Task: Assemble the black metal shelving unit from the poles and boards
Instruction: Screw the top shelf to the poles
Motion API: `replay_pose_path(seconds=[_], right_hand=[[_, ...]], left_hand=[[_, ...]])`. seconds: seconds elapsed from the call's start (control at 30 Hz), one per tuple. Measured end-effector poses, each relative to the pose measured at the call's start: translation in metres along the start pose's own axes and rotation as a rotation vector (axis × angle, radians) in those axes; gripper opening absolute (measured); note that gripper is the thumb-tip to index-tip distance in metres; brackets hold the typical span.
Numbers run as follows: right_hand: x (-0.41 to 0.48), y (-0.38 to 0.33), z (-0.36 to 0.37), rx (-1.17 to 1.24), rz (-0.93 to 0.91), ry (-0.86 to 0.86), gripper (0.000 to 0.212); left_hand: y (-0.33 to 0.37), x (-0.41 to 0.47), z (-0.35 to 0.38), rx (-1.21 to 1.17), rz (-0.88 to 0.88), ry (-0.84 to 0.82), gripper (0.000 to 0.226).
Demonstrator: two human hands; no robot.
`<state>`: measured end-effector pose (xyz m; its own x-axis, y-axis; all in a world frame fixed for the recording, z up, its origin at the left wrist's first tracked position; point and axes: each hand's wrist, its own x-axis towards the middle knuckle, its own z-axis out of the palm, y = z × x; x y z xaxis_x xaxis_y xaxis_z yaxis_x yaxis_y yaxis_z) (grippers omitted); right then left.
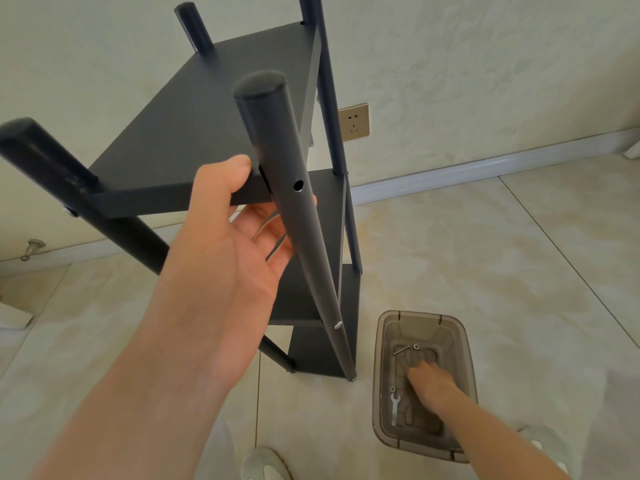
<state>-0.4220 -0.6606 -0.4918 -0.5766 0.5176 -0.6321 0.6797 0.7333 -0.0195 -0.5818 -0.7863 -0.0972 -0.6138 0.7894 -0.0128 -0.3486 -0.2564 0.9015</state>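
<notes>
Two bare hands at work, one high, one low.

Nearest, at 8 o'clock of the frame: left hand (228,237), palm up, clamped on the front lip of the top board (207,116). Thumb pressed on the upper face, fingers (273,244) loosely bent underneath, reaching behind the near pole (277,150).

Just at 3 o'clock of the thumb: that pole, capped, leaning in the wide lens, with an open screw hole (298,185) level with the board's lip. Farther down it, a pale bolt head (337,324).

At 9 o'clock: second front pole (45,157), with a second bolt head (71,212) at the board's corner. Past the board: left rear pole (194,27) at 11 o'clock, right rear pole (329,98) at 12.

Under the top board: second board (332,220), then bottom board (311,351). Shelving unit (348,296) standing on the tiled floor (485,271).

On the floor at 4 o'clock of the unit's foot, just beside it: smoky translucent bin (379,375). Inside: right hand (429,382), reaching down, motion-blurred, pointing toward 11 o'clock. Cannot tell how far curled, nor whether holding anything. Also in the bin: small wrench (394,408) at 8 o'clock of the hand, screw (401,349) and washer (416,346) at 11.

Pale shoes at 6 o'clock (265,465) and 4 o'clock of the frame.

Farthest: wall socket (354,123) at 1 o'clock, skirting (485,164) along the wall's foot, door stop (33,247) at 9.
</notes>
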Motion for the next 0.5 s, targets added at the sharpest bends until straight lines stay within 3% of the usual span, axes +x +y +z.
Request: replay_pose_path(seconds=[0.1, 0.27, 0.5], right_hand=[[-0.009, 0.0, -0.007, 0.025, -0.013, 0.031, 0.032], [-0.023, -0.002, -0.036, 0.127, -0.085, 0.065, 0.022], [-0.051, 0.001, -0.127, 0.204, -0.185, 0.211, 0.004]], left_hand=[[-0.003, 0.001, 0.004, -0.051, 0.013, 0.035, 0.038], [0.001, 0.002, 0.011, -0.014, -0.064, 0.021, 0.043], [0.007, -0.003, 0.019, -0.012, -0.112, 0.036, 0.046]])
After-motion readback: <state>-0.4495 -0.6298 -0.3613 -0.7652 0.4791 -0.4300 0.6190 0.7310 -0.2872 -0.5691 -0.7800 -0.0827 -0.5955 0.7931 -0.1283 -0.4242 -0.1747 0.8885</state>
